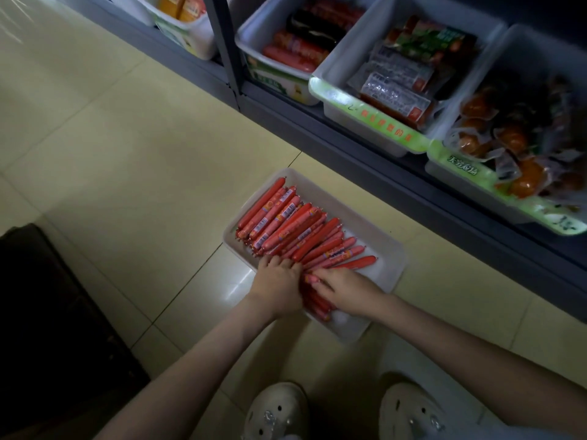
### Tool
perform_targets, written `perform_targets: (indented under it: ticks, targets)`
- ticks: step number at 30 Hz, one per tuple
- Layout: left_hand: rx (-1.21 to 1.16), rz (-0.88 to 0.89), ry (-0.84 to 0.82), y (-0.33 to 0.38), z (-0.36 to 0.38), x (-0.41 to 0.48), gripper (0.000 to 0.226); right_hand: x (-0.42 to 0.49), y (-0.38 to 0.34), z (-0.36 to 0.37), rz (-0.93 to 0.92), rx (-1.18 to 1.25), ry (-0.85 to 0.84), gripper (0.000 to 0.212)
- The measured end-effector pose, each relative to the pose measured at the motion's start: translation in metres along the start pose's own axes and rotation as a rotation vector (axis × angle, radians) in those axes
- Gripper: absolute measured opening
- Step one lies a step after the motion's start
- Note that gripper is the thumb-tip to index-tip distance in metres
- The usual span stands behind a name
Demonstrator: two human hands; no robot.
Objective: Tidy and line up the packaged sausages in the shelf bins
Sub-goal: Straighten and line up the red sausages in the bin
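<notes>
A white tray (378, 239) lies on the tiled floor, holding several red packaged sausages (286, 223) laid side by side at a slant. My left hand (279, 287) is at the tray's near left edge, its fingers curled over the near ends of the sausages. Just to its right, my right hand (346, 292) has its fingertips closed on a small bundle of sausages (317, 304) lying between both hands. The far right part of the tray is bare.
A grey shelf (381, 173) runs along the right with white bins: red and dark sausages (301, 42), flat packs (400, 77), orange-brown packaged pieces (514, 138). A dark object (47, 312) stands at the left. My white shoes (276, 411) are below.
</notes>
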State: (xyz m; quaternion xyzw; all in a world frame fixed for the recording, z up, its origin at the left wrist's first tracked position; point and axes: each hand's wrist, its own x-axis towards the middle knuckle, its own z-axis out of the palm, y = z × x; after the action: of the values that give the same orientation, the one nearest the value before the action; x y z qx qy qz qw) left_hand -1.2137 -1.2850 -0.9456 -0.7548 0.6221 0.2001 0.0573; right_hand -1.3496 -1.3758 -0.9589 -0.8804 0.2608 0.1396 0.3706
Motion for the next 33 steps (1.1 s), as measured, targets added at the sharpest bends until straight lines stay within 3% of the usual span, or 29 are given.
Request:
perform_targets:
  ticks: [3, 10, 15, 21, 23, 29, 33]
  targets:
    - [-0.017, -0.1, 0.057, 0.014, -0.001, -0.002, 0.028, -0.005, -0.012, -0.026, -0.073, 0.004, 0.088, 0.021]
    - [-0.507, -0.026, 0.42, 0.023, -0.049, 0.0, 0.032, -0.024, -0.031, -0.078, -0.261, 0.365, 0.419, 0.02]
    - [-0.548, 0.06, 0.706, 0.03, -0.079, -0.009, 0.034, -0.038, -0.056, -0.096, -0.448, 0.363, 0.653, 0.02]
    - [-0.521, 0.153, 0.875, 0.038, -0.094, -0.02, 0.026, -0.049, -0.069, -0.105, -0.511, 0.463, 0.676, 0.017]
    - [-0.488, 0.212, 0.87, 0.038, -0.098, -0.022, 0.024, -0.052, -0.07, -0.108, -0.528, 0.46, 0.663, 0.019]
    - [-0.649, 0.418, 0.559, 0.028, -0.122, -0.025, 0.008, -0.059, -0.07, -0.126, -0.548, 0.513, 0.558, 0.019]
    - [-0.76, 0.444, 0.42, 0.024, -0.128, -0.023, 0.016, -0.056, -0.073, -0.129, -0.563, 0.507, 0.572, 0.017]
